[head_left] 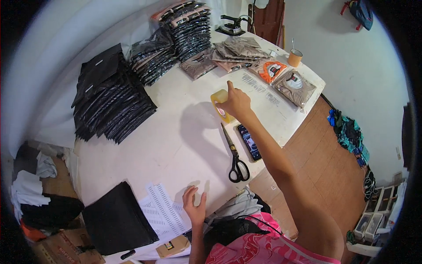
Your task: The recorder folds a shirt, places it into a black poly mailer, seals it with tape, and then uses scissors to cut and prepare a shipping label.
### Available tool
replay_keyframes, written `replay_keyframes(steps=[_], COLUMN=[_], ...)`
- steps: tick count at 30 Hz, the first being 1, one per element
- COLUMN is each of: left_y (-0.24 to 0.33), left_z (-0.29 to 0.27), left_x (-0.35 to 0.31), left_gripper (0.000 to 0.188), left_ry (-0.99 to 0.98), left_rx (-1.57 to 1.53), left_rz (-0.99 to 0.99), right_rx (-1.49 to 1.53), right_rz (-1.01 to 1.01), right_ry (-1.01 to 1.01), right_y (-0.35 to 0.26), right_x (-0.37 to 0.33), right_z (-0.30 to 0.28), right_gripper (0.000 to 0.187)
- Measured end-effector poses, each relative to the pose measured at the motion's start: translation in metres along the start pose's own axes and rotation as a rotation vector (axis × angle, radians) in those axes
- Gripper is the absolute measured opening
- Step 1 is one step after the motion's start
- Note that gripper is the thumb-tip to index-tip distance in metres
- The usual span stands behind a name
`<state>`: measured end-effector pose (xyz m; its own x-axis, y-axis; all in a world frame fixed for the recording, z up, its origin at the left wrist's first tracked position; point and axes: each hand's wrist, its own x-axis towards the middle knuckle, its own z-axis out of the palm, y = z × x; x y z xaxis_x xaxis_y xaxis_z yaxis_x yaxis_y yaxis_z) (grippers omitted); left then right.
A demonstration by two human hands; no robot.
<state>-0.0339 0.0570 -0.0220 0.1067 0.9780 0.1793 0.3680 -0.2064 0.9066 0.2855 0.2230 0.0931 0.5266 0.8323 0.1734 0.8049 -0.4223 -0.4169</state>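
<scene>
My right arm reaches across the white table (167,136). My right hand (238,103) is at a roll of clear yellowish tape (219,99), its thumb over the roll and its index finger stretched away from it. No closed grip on the roll shows. Black-handled scissors (234,152) lie just nearer, beside a phone (249,143) with its screen lit. Low over the near edge, my left hand (194,207) is open, fingers apart and holding nothing. Printed paper sheets (162,211) and a stack of black bags (118,220) lie to its left.
Black packages (112,97) form a large pile at the left back, with glossy packed bundles (191,33) beyond. Bagged brown garments (295,88) lie along the far right. An iron (233,25) and an orange-brown cup (295,58) stand at the back. Cloths (349,132) lie on the floor.
</scene>
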Motion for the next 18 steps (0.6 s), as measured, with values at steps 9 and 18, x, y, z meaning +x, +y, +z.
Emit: replay_keyframes(steps=[9,18], left_y=[-0.004,-0.020], left_z=[0.037,0.095], left_x=[0.082,0.178], left_gripper=[0.022,0.018], left_ry=[-0.004,0.017], left_rx=[0.042,0.246], left_rz=[0.046,0.335], right_rx=[0.340,0.143], right_rz=[0.010,-0.296], right_ry=[0.130,-0.504], right_y=[0.070,0.177], right_x=[0.058,-0.009], right_z=[-0.013,0.014], right_gripper=[0.071,0.134])
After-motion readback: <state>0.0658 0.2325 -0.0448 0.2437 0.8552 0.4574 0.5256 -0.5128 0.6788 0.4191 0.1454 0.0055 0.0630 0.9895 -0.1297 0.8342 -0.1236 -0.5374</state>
